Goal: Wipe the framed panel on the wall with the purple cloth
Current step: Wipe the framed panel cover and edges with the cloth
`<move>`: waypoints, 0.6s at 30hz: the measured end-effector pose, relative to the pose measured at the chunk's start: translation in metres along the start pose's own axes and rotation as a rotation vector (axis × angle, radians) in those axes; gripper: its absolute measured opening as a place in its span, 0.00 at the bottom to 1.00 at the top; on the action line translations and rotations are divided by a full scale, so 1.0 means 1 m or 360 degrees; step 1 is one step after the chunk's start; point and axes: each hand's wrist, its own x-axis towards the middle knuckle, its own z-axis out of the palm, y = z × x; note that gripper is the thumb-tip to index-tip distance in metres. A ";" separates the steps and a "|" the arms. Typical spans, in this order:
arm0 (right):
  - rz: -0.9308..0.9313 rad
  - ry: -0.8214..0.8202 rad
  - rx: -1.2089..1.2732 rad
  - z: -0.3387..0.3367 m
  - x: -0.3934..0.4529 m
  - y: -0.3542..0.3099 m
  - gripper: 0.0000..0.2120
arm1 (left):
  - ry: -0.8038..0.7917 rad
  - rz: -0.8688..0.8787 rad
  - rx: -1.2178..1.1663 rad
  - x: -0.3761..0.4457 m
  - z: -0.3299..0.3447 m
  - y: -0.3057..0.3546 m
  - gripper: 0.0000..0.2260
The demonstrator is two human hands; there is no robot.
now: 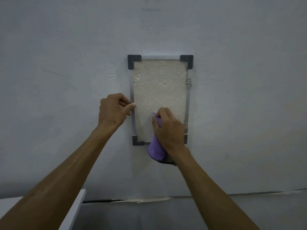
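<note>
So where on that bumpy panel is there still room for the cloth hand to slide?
The upper panel is bare, between the dark top corners down to both hands. The lower part is crowded: the left hand grips the left edge, and the right hand presses the purple cloth there.

- Dim, flat, bluish light; no glare.
- The framed panel (159,97) is the brightest patch, its grain soft.
- Below the panel, a faint shadow on the wall (66,47).
- Wide-angle bending tapers the panel downward.
</note>
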 end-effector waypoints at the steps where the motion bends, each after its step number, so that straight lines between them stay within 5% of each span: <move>1: -0.0021 -0.0015 -0.0067 -0.006 0.004 0.008 0.10 | -0.0011 -0.0001 -0.0004 -0.001 0.000 0.000 0.10; 5: 0.0342 0.0270 -0.0152 -0.030 0.016 0.037 0.10 | -0.0019 -0.0015 0.0008 -0.003 0.001 0.000 0.09; 10: -0.0427 -0.0261 -0.0313 -0.038 0.007 0.045 0.11 | -0.0033 -0.0002 0.0118 -0.005 0.003 0.002 0.10; 15: -0.0338 -0.0121 -0.0357 -0.046 0.027 0.048 0.12 | -0.0054 -0.0034 0.0161 -0.013 0.005 0.000 0.11; 18: -0.0546 -0.0244 -0.0310 -0.042 0.013 0.048 0.12 | -0.0093 -0.0073 0.0160 -0.016 0.007 -0.002 0.12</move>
